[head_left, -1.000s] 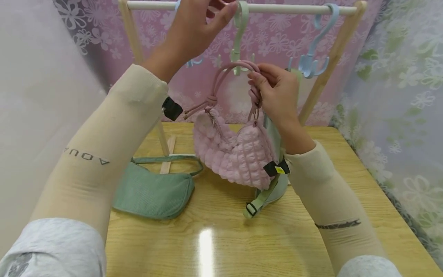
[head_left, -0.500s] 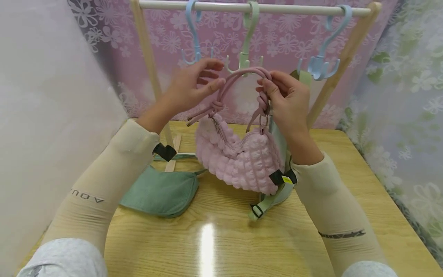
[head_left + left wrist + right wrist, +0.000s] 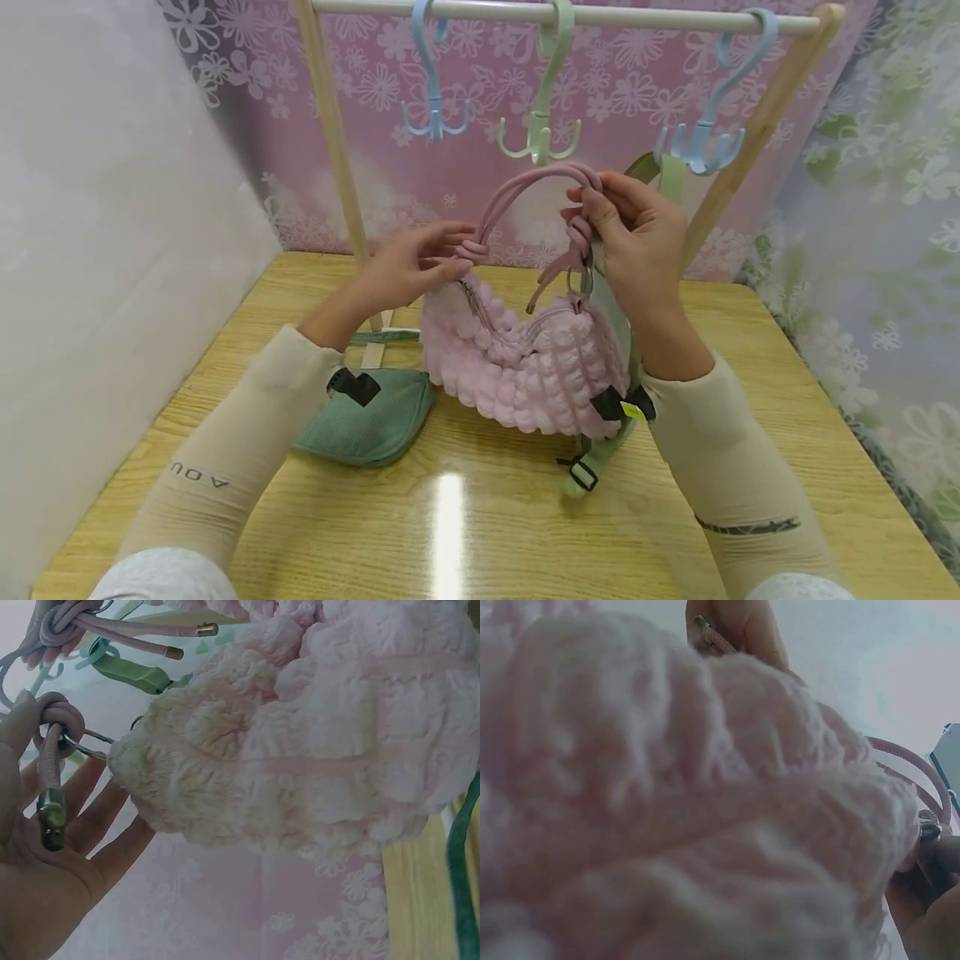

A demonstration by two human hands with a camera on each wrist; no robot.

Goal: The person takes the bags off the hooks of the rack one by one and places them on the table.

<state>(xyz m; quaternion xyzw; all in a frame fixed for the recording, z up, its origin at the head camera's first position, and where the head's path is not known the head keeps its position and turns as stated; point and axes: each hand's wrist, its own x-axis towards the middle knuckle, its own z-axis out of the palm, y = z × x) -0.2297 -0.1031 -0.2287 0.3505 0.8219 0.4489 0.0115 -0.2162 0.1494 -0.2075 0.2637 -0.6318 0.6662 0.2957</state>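
Observation:
A puffy pink quilted handbag (image 3: 517,375) hangs tilted by its knotted cord handle (image 3: 536,177). My right hand (image 3: 645,242) pinches the handle's right side above its knot. At the opposite end, my left hand (image 3: 408,267) reaches around the left knot (image 3: 472,250), its thumb and fingers apart. The left wrist view shows that hand's fingers (image 3: 112,802) extended behind the knot (image 3: 60,716), with a metal-tipped cord end across the palm. Pink puffy fabric (image 3: 705,802) fills most of the right wrist view, blurred up close.
Overhead, a white rail (image 3: 637,15) carries a left blue hook (image 3: 435,117), a green hook (image 3: 538,137) and a right blue hook (image 3: 701,146). A green corduroy bag (image 3: 375,417) lies on the wooden table (image 3: 525,533). Behind the pink bag hangs a pale green bag with a strap (image 3: 592,471).
My left hand has come down from the rail to the handle's left knot. My right hand has kept its pinch on the handle while the bag sits slightly lower and further right in view.

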